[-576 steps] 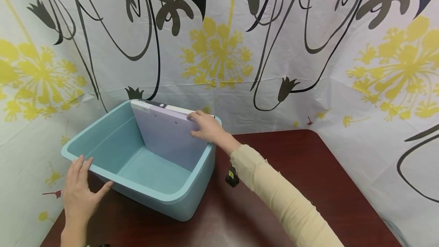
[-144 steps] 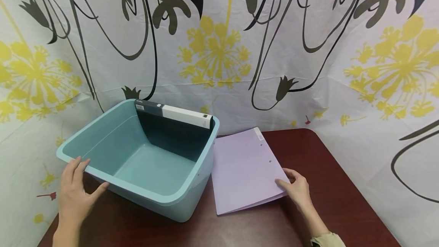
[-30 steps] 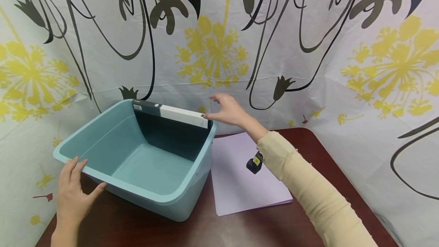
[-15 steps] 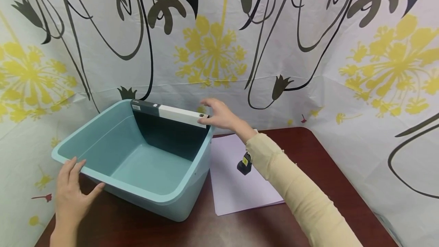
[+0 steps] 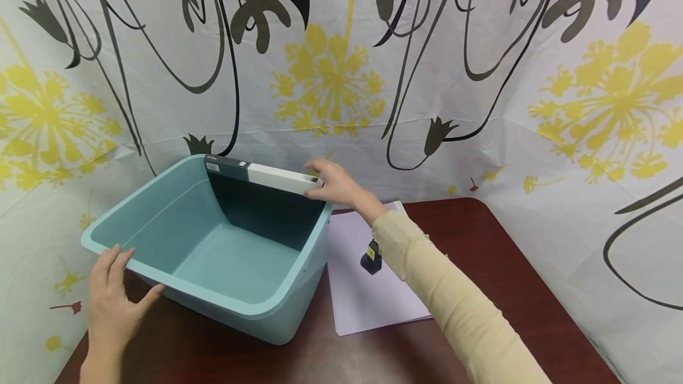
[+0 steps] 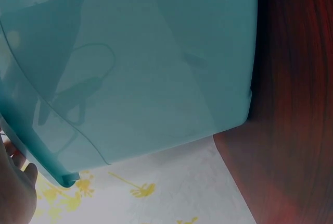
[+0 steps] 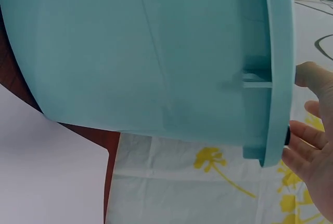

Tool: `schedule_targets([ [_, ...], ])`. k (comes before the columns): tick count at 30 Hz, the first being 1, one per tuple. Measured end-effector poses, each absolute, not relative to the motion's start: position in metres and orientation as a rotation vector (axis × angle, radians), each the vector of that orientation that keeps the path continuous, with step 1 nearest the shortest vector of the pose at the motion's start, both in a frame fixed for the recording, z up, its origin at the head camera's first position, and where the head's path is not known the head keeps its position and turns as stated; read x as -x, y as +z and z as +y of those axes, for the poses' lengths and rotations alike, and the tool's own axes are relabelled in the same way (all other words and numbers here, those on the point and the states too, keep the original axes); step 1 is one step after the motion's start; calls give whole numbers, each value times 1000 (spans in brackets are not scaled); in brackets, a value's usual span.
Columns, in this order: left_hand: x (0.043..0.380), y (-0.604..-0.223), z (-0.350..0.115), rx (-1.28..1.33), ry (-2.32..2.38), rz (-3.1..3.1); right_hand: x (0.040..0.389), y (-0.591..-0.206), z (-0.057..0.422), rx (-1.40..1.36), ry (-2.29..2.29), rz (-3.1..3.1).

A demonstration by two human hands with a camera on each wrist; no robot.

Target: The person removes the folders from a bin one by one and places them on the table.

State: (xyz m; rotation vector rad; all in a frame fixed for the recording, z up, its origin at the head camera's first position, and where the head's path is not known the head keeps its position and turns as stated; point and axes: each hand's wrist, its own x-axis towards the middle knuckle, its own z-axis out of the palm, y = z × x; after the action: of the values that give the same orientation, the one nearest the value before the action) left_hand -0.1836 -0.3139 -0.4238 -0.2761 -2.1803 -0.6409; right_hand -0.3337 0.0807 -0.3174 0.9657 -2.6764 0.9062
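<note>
A blue plastic tub (image 5: 304, 280) stands on the left of the table. Inside it, against the far wall, leans a binder (image 5: 277, 178) with a black cover and a dark-and-white spine. My right hand (image 5: 336, 184) pinches the spine's right end, thumb on the near side and fingers beyond. In the right wrist view, that hand (image 7: 315, 135) meets a small black corner of the binder (image 7: 287, 135) above the tub rim. My left hand (image 5: 112, 301) rests its fairly straight fingers on the tub's near-left rim, thumb spread along the outside.
A lavender file folder (image 5: 363, 295) lies flat on the dark red table (image 5: 453, 224), right of the tub and partly under my right forearm. A wrist camera (image 5: 372, 258) hangs below that forearm. Behind everything runs a patterned cloth (image 5: 405, 88).
The lavender folder went from the tub to the table by my right hand. That hand then moved up and left onto the binder's end. My left hand stayed at the rim.
</note>
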Motion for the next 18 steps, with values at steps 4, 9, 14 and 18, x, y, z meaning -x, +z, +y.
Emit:
schedule_targets([
  [4, 184, -424, -314, 279, -644, -2178, 334, -321, 75, -940, 855, -2719],
  [9, 183, -425, -314, 289, -639, -2172, 334, -324, 67, -929, 796, -2752],
  [14, 183, -425, -314, 286, -640, -2172, 331, -325, 60, -942, 755, -2761],
  [18, 184, -425, -314, 282, -642, -2169, 330, -325, 56, -944, 709, -2776],
])
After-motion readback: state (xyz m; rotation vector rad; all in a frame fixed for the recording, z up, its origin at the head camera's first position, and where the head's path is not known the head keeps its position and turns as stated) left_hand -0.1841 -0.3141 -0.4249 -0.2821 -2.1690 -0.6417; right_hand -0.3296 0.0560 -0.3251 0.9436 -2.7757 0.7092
